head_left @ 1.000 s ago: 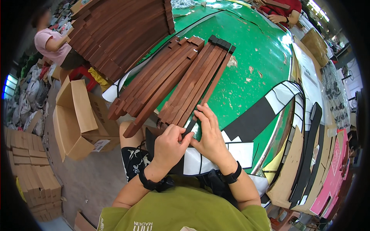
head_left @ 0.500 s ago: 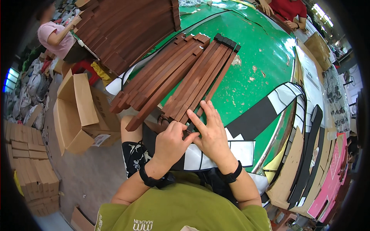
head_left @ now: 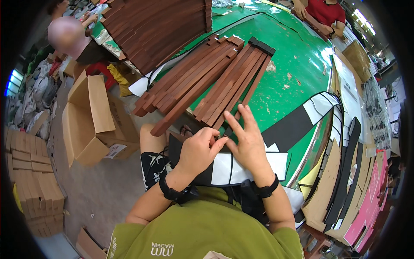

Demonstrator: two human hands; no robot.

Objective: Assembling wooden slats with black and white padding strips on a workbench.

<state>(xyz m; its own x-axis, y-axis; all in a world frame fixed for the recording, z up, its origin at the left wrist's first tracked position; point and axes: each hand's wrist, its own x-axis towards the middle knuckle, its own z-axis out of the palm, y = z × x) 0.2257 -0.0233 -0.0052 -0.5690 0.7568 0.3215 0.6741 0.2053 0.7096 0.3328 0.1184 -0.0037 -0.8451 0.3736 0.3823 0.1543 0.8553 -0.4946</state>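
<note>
Brown wooden slats lie in two fanned groups on the green table. The right group of slats (head_left: 230, 82) has black caps (head_left: 261, 46) on its far ends; the left group of slats (head_left: 189, 82) is bare. My left hand (head_left: 197, 151) is closed in a pinch at the near end of the rightmost slat, on something small and dark that the fingers mostly hide. Beside it, my right hand (head_left: 250, 144) has its fingers stretched apart, the fingertips by that slat and the thumb close to the left fingertips. A black sheet with white backing (head_left: 222, 168) lies under my hands.
A black foam strip (head_left: 289, 127) lies on the green table (head_left: 297, 73) to the right. Behind the slats leans a large stack of brown slats (head_left: 159, 34). An open cardboard box (head_left: 101, 125) stands left on the floor. Two people work at the far left and far right.
The whole view has shifted slightly, so the table and slats sit further right. Both hands stay at the slat's near end, with little change in pose. The person at far left has bent forward.
</note>
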